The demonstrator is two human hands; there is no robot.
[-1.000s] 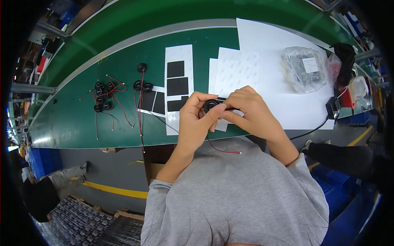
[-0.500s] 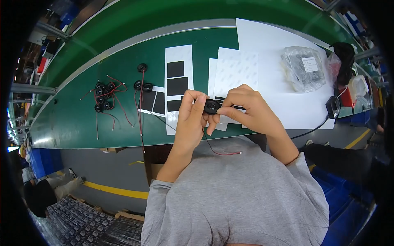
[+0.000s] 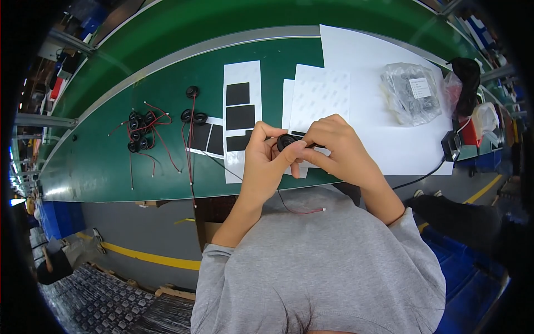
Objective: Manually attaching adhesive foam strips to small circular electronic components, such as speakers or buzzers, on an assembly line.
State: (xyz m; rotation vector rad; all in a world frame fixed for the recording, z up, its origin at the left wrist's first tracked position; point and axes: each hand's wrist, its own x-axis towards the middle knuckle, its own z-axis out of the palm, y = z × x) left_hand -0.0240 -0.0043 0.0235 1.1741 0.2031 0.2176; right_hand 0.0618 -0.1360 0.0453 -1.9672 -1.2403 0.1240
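A small round black speaker (image 3: 286,141) sits between my two hands over the table's near edge. My left hand (image 3: 268,153) is closed on it, the thumb laid across its lower face. A thin red and black lead (image 3: 295,210) hangs from it toward my shirt, ending in a small white plug. My right hand (image 3: 332,146) is closed, its thumb and fingertips pinching at the speaker's right edge beside my left thumb. Behind the hands lies a white sheet with black rectangular pads (image 3: 240,117). Dark strips behind my right hand are mostly hidden.
Several wired speakers lie in a cluster (image 3: 140,133) at left, with a few more speakers (image 3: 193,116) nearer. White backing sheets (image 3: 321,94) lie behind my right hand. A clear plastic bag (image 3: 411,93) rests on white paper at right, near a black cable box (image 3: 450,146).
The speaker has tilted and turned in my fingers. My left thumb has moved right across its face, and the right fingertips have closed in against it. The hanging plug has shifted slightly.
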